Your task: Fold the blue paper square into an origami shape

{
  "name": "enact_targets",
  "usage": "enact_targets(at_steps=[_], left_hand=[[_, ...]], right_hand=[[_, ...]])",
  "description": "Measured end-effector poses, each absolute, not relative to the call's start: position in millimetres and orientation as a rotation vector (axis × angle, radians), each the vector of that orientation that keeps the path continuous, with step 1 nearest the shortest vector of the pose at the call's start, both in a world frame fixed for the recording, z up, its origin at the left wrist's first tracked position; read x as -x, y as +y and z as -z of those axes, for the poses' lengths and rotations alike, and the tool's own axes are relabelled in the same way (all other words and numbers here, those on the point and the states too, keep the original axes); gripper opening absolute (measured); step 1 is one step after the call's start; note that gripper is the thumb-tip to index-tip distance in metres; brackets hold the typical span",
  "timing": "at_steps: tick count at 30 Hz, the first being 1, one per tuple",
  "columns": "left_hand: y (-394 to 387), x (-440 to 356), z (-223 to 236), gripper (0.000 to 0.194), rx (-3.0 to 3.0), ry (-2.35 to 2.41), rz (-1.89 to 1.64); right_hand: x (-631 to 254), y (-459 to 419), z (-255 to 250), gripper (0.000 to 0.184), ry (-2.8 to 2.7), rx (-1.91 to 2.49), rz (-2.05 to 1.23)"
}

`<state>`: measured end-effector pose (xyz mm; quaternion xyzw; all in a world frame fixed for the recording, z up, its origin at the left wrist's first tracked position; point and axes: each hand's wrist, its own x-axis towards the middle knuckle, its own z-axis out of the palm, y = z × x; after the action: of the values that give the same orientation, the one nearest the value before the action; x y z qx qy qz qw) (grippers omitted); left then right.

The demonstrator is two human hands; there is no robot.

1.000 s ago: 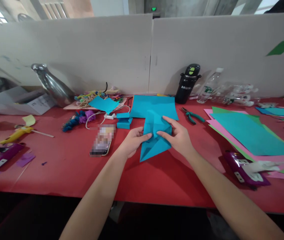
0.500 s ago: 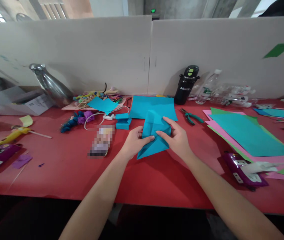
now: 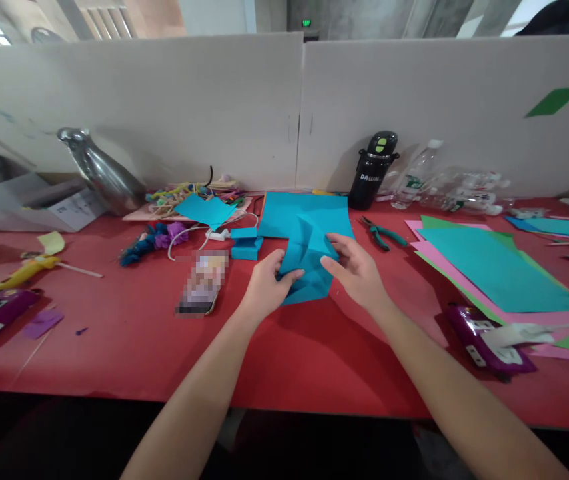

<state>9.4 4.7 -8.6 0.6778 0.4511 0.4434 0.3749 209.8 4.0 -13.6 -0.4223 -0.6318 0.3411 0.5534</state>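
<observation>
Blue folded paper is before us, over the red bench; our left hand pinches its left side, thumb on top; our right hand curves at its right edge, whether gripping we cannot tell.

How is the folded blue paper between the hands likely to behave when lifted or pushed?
The folded blue paper should be light for its size, since its edges look thin. Its creases probably stiffen it somewhat, though the panels may bend if pushed. With those flat, angular panels, it seems unlikely to roll.
</observation>
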Motion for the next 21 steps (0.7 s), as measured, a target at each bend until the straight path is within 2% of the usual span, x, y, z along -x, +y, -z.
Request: enact_targets(at_steps=[5, 17, 21], left_hand=[[1, -9, 1, 0.019, -1.849, 1.193, -1.156], [-2, -6, 8, 0.013, -2.018, 1.243, -1.123], [-6, -6, 5, 0.022, -2.045, 1.141, -1.136]], right_hand=[[-217, -2, 3, 0.031, -1.493, 1.041, -0.767], [-218, -10, -11, 0.041, -1.583, 0.944, -0.921], [-225, -6, -3, 0.051, -1.540, 0.919, -0.998]])
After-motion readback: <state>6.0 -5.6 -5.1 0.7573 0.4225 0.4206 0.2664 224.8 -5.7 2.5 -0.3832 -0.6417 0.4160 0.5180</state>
